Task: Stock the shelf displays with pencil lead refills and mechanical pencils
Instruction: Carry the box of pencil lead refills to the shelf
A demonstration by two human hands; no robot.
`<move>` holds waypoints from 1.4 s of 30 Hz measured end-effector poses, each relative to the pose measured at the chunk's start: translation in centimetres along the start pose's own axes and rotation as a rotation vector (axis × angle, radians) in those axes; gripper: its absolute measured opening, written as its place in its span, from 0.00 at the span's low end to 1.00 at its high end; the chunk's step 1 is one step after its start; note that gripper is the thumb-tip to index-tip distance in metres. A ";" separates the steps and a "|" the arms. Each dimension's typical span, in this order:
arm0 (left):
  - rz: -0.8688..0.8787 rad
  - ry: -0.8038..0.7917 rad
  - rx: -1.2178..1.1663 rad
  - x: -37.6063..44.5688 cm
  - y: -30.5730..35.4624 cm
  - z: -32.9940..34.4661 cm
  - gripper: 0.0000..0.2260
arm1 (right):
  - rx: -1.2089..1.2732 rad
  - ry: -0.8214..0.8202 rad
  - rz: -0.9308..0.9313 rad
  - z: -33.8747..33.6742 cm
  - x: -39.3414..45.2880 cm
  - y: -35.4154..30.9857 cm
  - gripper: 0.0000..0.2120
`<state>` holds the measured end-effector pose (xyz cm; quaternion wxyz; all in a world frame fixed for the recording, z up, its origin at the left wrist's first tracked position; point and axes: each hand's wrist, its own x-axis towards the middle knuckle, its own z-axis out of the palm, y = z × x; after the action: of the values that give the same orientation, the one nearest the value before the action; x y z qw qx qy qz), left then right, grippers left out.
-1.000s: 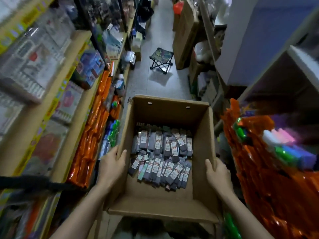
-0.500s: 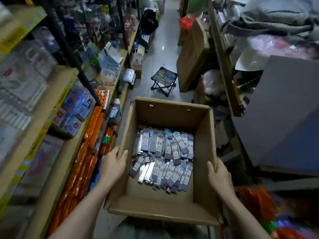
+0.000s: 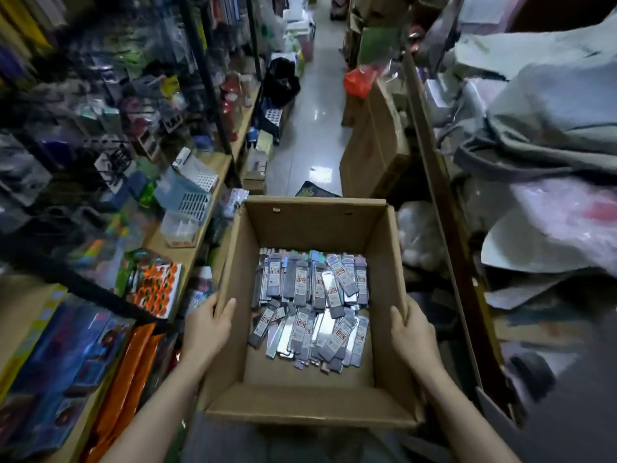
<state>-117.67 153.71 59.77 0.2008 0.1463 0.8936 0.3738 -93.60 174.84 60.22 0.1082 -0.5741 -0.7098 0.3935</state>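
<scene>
I hold an open cardboard box [image 3: 314, 218] in front of me in a narrow shop aisle. My left hand [image 3: 205, 329] grips its left wall, thumb over the rim. On the right wall, my right hand [image 3: 412, 332] grips the same way. Several grey and silver pencil lead refill packs [image 3: 314, 305] lie in a loose heap on the box floor, mostly toward the far side. No mechanical pencils are visible.
Wooden shelves [image 3: 207, 168] crowded with stationery run along the left. Orange packs [image 3: 130, 379] hang low on the left. Large cardboard boxes [image 3: 374, 152] and bundled bags [image 3: 551, 105] line the right. The tiled aisle floor [image 3: 310, 128] runs ahead, with a folding stool [image 3: 317, 192] just beyond the box.
The view has risen and moved forward along the aisle: the orange goods on the right have dropped out of sight and the stool is now mostly hidden behind the box. Both hands keep their grip.
</scene>
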 end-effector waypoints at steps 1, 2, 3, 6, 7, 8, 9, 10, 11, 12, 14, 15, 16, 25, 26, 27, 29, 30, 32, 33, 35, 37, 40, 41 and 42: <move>-0.015 0.015 -0.008 1.9 1.1 0.3 0.16 | -0.013 -0.012 -0.013 -0.1 2.2 -1.3 0.17; -0.035 0.033 -0.013 3.7 2.2 0.5 0.17 | -0.025 -0.026 -0.021 -0.2 4.5 -2.5 0.17; -0.051 0.052 -0.017 5.5 3.2 0.7 0.18 | -0.026 -0.038 -0.028 -0.2 6.6 -3.7 0.17; -0.068 0.093 -0.031 11.2 5.9 1.4 0.19 | -0.010 -0.072 -0.047 0.6 13.0 -7.5 0.16; -0.075 0.098 -0.033 13.4 6.6 1.8 0.20 | -0.015 -0.083 -0.051 1.1 15.3 -8.5 0.16; -0.083 0.102 -0.034 15.6 7.2 2.2 0.21 | -0.021 -0.088 -0.060 1.6 17.5 -9.6 0.16; -0.089 0.104 -0.035 18.0 7.6 2.7 0.20 | -0.028 -0.092 -0.070 2.2 19.8 -10.6 0.15; -0.094 0.104 -0.036 20.3 8.2 3.1 0.19 | -0.035 -0.095 -0.076 2.8 22.0 -11.6 0.15; -0.097 0.102 -0.037 22.7 8.8 3.5 0.19 | -0.043 -0.097 -0.077 3.5 24.3 -12.7 0.15; -0.095 0.093 -0.035 25.0 9.5 3.8 0.18 | -0.053 -0.095 -0.076 4.1 26.6 -13.8 0.15; -0.099 0.074 -0.021 29.4 11.4 4.1 0.18 | -0.078 -0.091 -0.060 5.0 30.7 -16.1 0.15; -0.105 0.072 -0.018 31.4 12.5 4.1 0.18 | -0.085 -0.094 -0.051 5.3 32.7 -17.3 0.15; -0.108 0.072 -0.022 33.3 13.5 4.2 0.18 | -0.087 -0.100 -0.047 5.5 34.7 -18.5 0.14; -0.170 0.171 -0.001 46.9 21.3 6.9 0.18 | -0.069 -0.222 -0.098 7.1 52.5 -27.9 0.17; -0.188 0.201 -0.012 47.8 21.8 7.6 0.18 | -0.082 -0.256 -0.117 7.3 54.6 -29.0 0.17; -0.205 0.235 -0.029 48.5 22.3 8.1 0.16 | -0.100 -0.291 -0.142 7.5 56.4 -30.1 0.16; -0.261 0.310 -0.064 49.7 23.1 8.9 0.12 | -0.138 -0.358 -0.204 7.8 59.9 -32.6 0.16; -0.297 0.349 -0.080 49.9 23.4 9.2 0.10 | -0.157 -0.389 -0.238 8.1 61.4 -33.8 0.16; -0.368 0.434 -0.095 50.4 23.6 9.7 0.08 | -0.199 -0.453 -0.316 8.8 63.7 -36.3 0.17; -0.409 0.467 -0.106 50.5 23.5 9.8 0.08 | -0.219 -0.485 -0.356 9.3 64.6 -37.4 0.18; -0.487 0.523 -0.137 50.5 23.2 9.9 0.07 | -0.244 -0.549 -0.435 10.6 65.7 -39.4 0.17; -0.547 0.569 -0.177 50.3 22.4 9.8 0.08 | -0.266 -0.626 -0.489 12.1 66.1 -41.0 0.17; -0.618 0.627 -0.196 49.5 20.8 9.3 0.09 | -0.315 -0.728 -0.524 14.9 66.0 -42.7 0.17; -0.632 0.645 -0.202 49.1 20.2 9.0 0.08 | -0.339 -0.742 -0.545 15.9 65.6 -43.0 0.16; -0.642 0.660 -0.206 48.7 19.7 8.7 0.07 | -0.369 -0.744 -0.579 16.8 65.2 -43.3 0.15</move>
<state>-154.08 192.36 56.43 0.0247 -0.2848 0.8679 0.4063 -156.06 224.89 59.12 -0.1508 -0.1842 -0.8880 0.3935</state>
